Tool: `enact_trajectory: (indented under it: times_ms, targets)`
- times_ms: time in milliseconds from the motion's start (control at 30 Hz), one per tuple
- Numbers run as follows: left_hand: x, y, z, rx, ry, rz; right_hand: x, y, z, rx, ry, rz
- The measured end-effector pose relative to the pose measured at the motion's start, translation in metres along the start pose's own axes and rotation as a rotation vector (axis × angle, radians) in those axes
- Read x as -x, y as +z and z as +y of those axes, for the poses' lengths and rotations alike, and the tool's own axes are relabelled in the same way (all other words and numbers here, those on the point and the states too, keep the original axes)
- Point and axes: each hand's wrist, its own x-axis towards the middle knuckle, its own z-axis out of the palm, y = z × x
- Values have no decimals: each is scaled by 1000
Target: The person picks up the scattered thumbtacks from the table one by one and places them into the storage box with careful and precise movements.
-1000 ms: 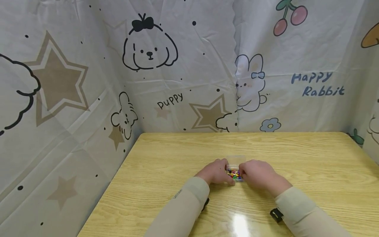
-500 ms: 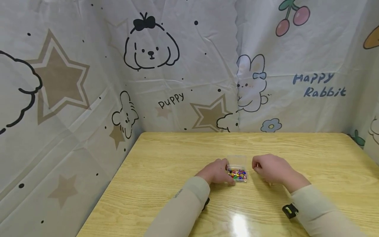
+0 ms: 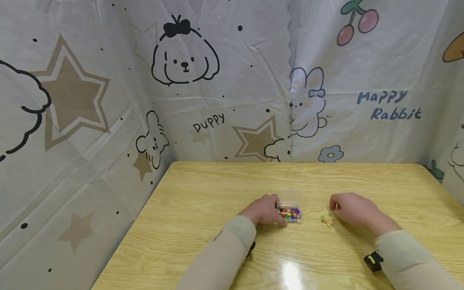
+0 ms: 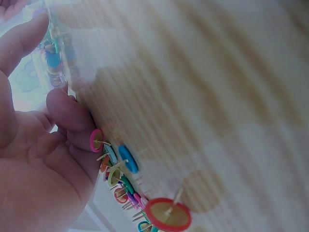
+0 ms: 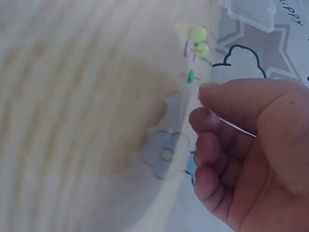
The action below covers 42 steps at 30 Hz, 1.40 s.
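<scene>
A small clear plastic box (image 3: pixel 300 218) with its lid raised stands on the table, holding many-coloured thumbtacks (image 3: pixel 289 213). My left hand (image 3: pixel 264 209) grips the box from its left side, thumb and fingers around it. To the right of the box, several loose thumbtacks (image 3: pixel 324 217) lie scattered on the wood. Just beyond them is my right hand (image 3: pixel 354 208), its fingers loosely curled. Nothing shows between its fingertips in the right wrist view, where a green tack (image 5: pixel 191 76) lies close to the thumb tip and a pale yellow tack (image 5: pixel 198 34) farther off.
In the left wrist view, a cluster of thumbtacks, among them a red one (image 4: pixel 169 214) and a blue one (image 4: pixel 128 159), lies beside the left hand with pins exposed. The wooden table (image 3: pixel 217 181) meets a printed curtain (image 3: pixel 224 80) at the back and left.
My right hand has moved from the box rightwards over the table. Loose thumbtacks now show on the wood where it passed. My left hand stays on the box.
</scene>
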Motion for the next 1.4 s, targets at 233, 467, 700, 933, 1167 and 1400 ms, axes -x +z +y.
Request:
enact_trajectory:
  times_ms: [233,467,700,933,1167,1400]
  targets:
    - [1,-2,0,-1,0,-3,-2,8,-3,11,-20,6]
    - [0,0,0,0,-2,-1,-3,12,-4,39,-16,22]
    - [-1,0,0,-9,-1,-3,-4,11,-11,21,-38,61]
    - [-1,0,0,3,-4,0,-9,7,-36,-23,-50,43]
    - [0,-1,2,8,13,4,-19,8,-60,-3,-114,75]
    - [1,-2,2,-3,19,0,-27,16,-74,4,-147,60]
